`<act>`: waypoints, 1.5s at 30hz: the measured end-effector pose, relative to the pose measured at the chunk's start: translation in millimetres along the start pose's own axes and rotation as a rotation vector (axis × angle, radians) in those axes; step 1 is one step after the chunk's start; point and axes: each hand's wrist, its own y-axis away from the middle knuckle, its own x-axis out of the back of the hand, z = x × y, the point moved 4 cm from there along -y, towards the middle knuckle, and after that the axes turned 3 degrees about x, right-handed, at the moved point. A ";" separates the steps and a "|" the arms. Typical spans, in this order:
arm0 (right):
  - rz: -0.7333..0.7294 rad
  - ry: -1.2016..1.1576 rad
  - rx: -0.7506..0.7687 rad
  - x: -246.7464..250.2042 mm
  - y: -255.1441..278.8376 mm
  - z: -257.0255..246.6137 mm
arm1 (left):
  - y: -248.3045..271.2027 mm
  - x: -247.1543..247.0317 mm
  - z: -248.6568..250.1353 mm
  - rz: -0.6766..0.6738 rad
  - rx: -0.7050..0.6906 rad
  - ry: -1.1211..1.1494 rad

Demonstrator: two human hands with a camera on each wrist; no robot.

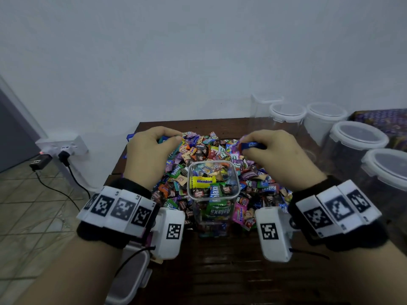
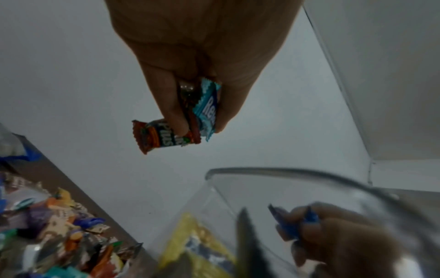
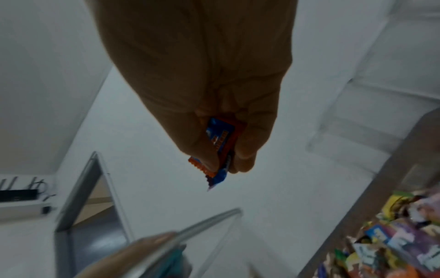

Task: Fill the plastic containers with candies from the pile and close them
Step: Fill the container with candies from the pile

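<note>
A tall clear square container (image 1: pixel 213 183), nearly full of wrapped candies, stands open at the near edge of the candy pile (image 1: pixel 204 150) on the dark wooden table (image 1: pixel 220 271). My left hand (image 1: pixel 152 148) hovers over the pile's left side and pinches a few candies (image 2: pixel 190 116), a teal one and an orange one among them. My right hand (image 1: pixel 271 150) hovers over the pile's right side and pinches blue and orange wrapped candies (image 3: pixel 219 148). Both hands are slightly beyond the container's rim (image 2: pixel 285 173).
Several lidded clear containers (image 1: pixel 356 142) stand along the table's right side up to the wall. A container lid (image 1: pixel 132 280) lies at the table's front left corner. A power strip with plugs (image 1: pixel 61 148) sits on the floor at left.
</note>
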 end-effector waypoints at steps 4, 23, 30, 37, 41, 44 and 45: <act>-0.062 0.099 0.113 -17.6 9.2 -22.6 | 7.1 -0.9 11.0 -0.016 -0.030 0.063; 0.017 -0.232 0.039 -41.2 34.0 1.9 | 27.1 -11.8 33.8 -0.116 -0.054 0.200; -0.259 -0.602 -0.091 -68.7 51.6 13.2 | 37.4 -23.9 39.4 -0.233 -0.064 0.207; -0.230 -0.608 -0.044 -76.8 53.0 15.6 | 45.8 -34.6 35.1 -0.349 -0.013 0.238; -0.203 -0.619 -0.062 -80.8 51.4 21.6 | 45.7 -34.0 34.1 -0.383 -0.019 0.209; -0.209 -0.666 -0.079 -83.6 51.6 24.6 | 43.0 -31.0 34.3 -0.399 -0.011 0.185; -0.212 -0.670 -0.085 -83.9 51.4 25.0 | 42.1 -29.4 34.8 -0.390 -0.023 0.154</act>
